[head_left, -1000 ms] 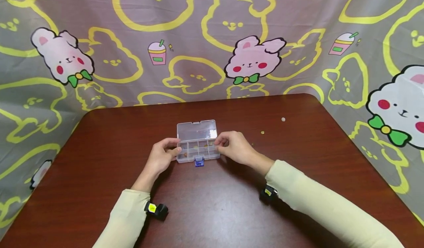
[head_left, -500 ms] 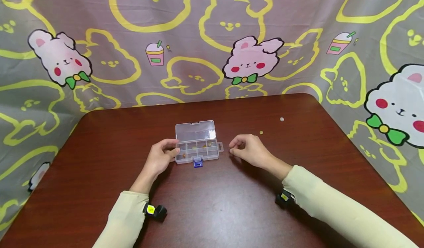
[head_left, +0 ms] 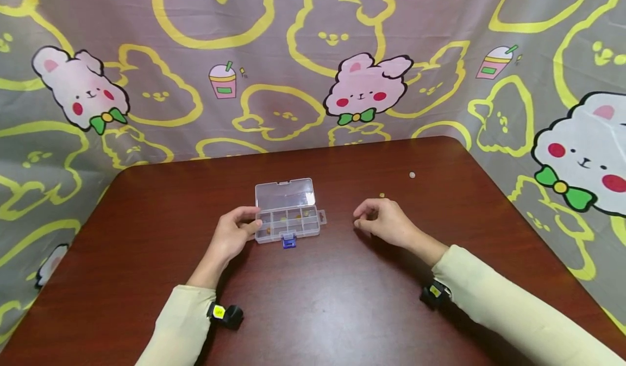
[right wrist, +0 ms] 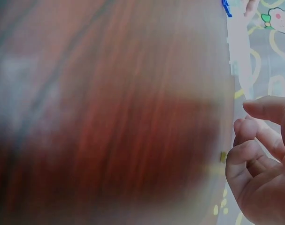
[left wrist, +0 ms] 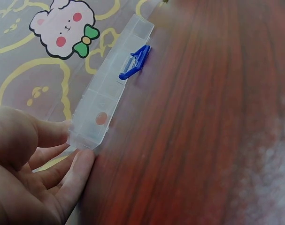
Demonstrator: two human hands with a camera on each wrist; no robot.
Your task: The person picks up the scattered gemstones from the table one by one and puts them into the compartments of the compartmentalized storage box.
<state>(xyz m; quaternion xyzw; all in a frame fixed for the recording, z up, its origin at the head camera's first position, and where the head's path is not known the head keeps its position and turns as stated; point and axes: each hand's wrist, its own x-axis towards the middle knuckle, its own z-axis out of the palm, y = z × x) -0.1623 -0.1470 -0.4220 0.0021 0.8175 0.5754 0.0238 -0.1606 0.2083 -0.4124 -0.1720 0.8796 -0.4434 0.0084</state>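
Note:
A clear plastic compartment box [head_left: 311,232] lies on the table with its lid [head_left: 286,194] tipped back. Its blue latch [head_left: 289,241] hangs at the front. Several small coloured pieces are inside, among them an orange one [left wrist: 101,118] in the left end. My left hand [head_left: 233,232] grips that end, thumb on one side and fingers on the other in the left wrist view. To the right of the box, low over the table, my right hand [head_left: 386,222] has loosely bent fingers. Its thumb and forefinger stand apart with nothing between them in the right wrist view.
A small yellow-green piece [head_left: 382,195] lies on the brown table [head_left: 313,311] just behind my right hand. Farther back is a small white ball [head_left: 412,175]. A patterned cloth [head_left: 274,35] hangs around the back and sides.
My right hand has left the box's right end and moved to the right, uncovering the hanging tab there. My left hand keeps its grip on the left end.

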